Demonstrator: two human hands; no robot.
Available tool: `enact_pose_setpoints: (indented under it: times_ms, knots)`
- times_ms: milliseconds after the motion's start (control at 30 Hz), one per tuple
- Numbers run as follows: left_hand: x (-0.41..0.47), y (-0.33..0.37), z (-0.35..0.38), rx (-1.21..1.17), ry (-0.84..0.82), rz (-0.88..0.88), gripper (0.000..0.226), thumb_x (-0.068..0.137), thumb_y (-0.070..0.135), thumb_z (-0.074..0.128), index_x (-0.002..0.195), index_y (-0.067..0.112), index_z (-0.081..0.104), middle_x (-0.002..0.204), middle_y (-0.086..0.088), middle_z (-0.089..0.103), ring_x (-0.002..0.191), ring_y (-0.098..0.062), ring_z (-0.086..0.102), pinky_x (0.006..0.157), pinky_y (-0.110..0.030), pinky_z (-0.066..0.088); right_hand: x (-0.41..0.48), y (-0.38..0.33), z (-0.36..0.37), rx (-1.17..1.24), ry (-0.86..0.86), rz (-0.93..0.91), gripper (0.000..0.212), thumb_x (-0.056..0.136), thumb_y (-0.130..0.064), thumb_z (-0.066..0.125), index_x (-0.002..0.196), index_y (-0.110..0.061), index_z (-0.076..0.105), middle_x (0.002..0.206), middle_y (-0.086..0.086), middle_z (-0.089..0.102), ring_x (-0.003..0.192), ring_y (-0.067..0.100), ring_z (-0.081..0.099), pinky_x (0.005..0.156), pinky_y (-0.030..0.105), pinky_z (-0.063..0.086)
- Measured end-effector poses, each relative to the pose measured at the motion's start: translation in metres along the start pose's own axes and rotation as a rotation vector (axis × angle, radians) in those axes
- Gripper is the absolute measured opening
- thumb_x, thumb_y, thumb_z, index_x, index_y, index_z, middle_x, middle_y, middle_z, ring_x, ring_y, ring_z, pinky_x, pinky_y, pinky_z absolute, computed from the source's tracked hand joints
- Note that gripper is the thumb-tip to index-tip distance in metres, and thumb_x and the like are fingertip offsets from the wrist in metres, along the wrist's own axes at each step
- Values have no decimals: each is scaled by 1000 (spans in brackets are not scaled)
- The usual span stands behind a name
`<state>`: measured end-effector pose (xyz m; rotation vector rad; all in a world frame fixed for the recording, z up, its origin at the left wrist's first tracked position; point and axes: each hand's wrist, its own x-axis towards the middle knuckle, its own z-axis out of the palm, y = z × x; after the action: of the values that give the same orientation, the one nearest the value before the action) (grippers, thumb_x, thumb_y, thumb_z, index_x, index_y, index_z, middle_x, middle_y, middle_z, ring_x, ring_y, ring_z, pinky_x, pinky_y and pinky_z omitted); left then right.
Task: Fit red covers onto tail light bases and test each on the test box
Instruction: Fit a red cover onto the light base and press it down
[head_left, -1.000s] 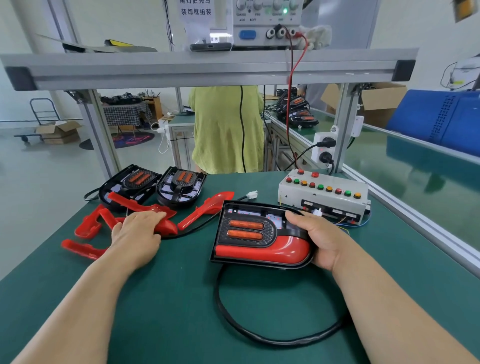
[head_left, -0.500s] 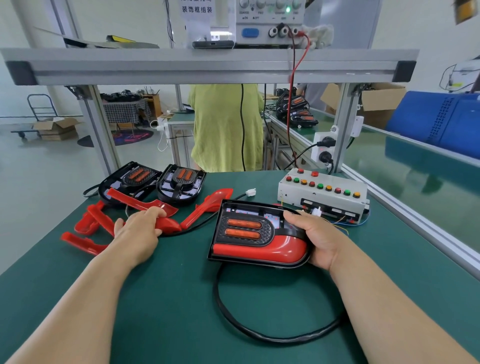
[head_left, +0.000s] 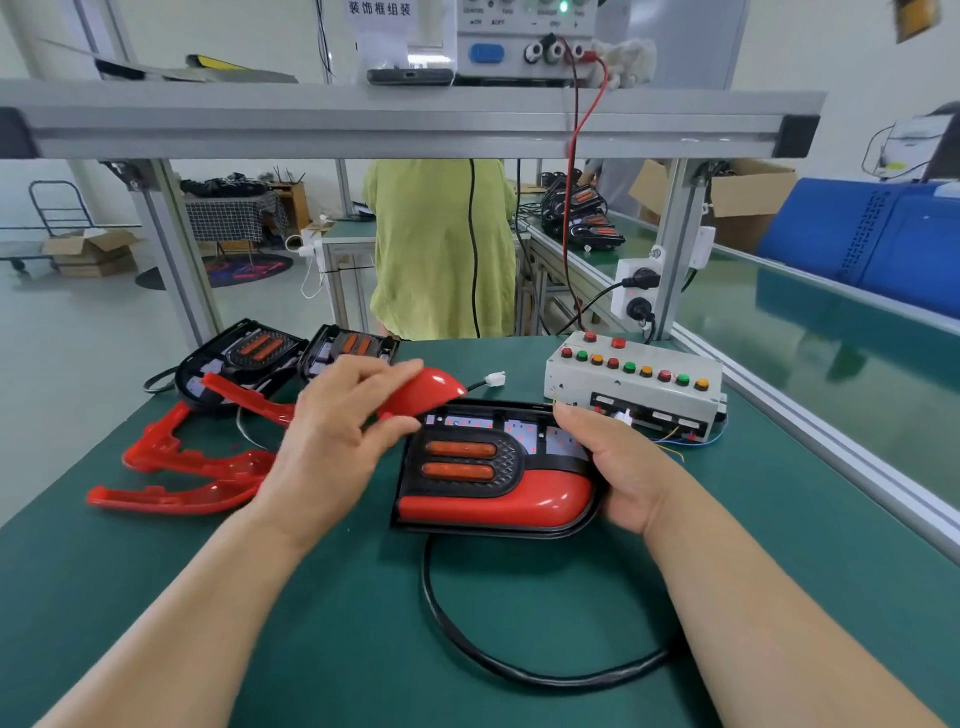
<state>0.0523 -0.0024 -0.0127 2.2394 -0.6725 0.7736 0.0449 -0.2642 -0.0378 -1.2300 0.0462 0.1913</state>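
Observation:
A black tail light base (head_left: 483, 467) with two orange strips and a red cover along its near edge lies mid-table. My right hand (head_left: 618, 467) grips its right end. My left hand (head_left: 337, 431) holds a loose red cover (head_left: 426, 389) just above the base's upper left corner. The grey test box (head_left: 631, 382) with coloured buttons stands behind the base at the right. Two more bases (head_left: 244, 353) lie at the back left.
Several loose red covers (head_left: 176, 467) lie on the green mat at the left. A thick black cable (head_left: 519, 670) loops toward me from the base; a white connector (head_left: 493, 378) lies behind it. An aluminium frame (head_left: 415, 124) carries a power supply overhead. A person in green stands beyond the table.
My left hand lifted a red cover from the pile at the left and carried it right, up to the base. My right hand kept its grip on the base.

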Motion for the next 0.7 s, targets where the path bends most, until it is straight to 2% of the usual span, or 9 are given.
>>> enact_pose_setpoints:
  times_ms: [100, 167, 233, 300, 400, 467, 533, 633, 700]
  knots:
    - [1, 20, 8, 76, -57, 99, 52, 82, 11, 77, 132, 14, 64, 114, -2, 61, 110, -24, 56, 101, -46, 43, -1, -1, 5, -42, -7, -28, 32, 100, -32, 50, 115, -11, 70, 113, 15, 72, 100, 29, 70, 93, 49, 53]
    - [3, 30, 14, 86, -69, 128, 52, 80, 14, 80, 130, 12, 66, 115, -2, 65, 110, -20, 57, 104, -35, 40, -2, -2, 9, -64, -12, -40, 36, 102, -34, 48, 117, -10, 69, 113, 15, 73, 103, 29, 70, 93, 48, 54]
    - [4, 41, 19, 61, -41, 117, 51, 75, 16, 84, 124, 10, 68, 113, -2, 68, 106, -12, 53, 98, -20, 34, -3, -3, 13, -96, -16, -43, 42, 101, -40, 46, 120, -9, 67, 113, 15, 72, 104, 29, 69, 89, 45, 55]
    - [5, 50, 26, 65, -35, 134, 45, 72, 15, 86, 113, 8, 70, 107, -3, 70, 101, -14, 52, 92, -23, 36, -4, -3, 16, -128, -44, -43, 52, 95, -50, 50, 121, -8, 67, 112, 18, 72, 102, 31, 69, 88, 46, 56]
    - [6, 55, 31, 65, -107, 230, 43, 69, 14, 87, 107, 5, 71, 102, -5, 72, 97, -24, 62, 89, -35, 43, -5, -2, 18, -137, -90, -74, 70, 72, -57, 66, 119, -5, 67, 111, 20, 71, 98, 31, 69, 88, 46, 56]
    - [7, 54, 34, 36, -164, 306, 45, 69, 12, 86, 110, 2, 72, 107, -6, 73, 101, -26, 66, 93, -36, 45, -5, 0, 18, -133, -97, -110, 60, 64, -46, 77, 112, -9, 70, 105, 16, 72, 88, 26, 69, 75, 38, 59]
    - [6, 51, 35, 15, -178, 329, 47, 71, 13, 84, 115, 2, 71, 114, -7, 72, 109, -23, 65, 100, -33, 44, -5, 3, 17, -110, -98, -124, 48, 63, -29, 80, 107, -12, 72, 100, 13, 74, 81, 23, 70, 68, 33, 58]
    - [5, 41, 28, -13, -168, 224, 48, 79, 21, 78, 124, 7, 69, 127, -4, 65, 121, -20, 58, 103, -43, 46, -4, 3, 14, -97, -79, -131, 43, 65, -23, 79, 106, -13, 72, 94, 11, 75, 75, 22, 70, 64, 32, 58]
    - [2, 28, 19, -62, -113, 104, 36, 85, 18, 73, 121, 14, 70, 123, 4, 64, 119, -12, 57, 103, -39, 46, -4, 2, 13, -92, -67, -118, 39, 65, -22, 78, 103, -14, 72, 90, 11, 75, 71, 22, 71, 62, 33, 59]
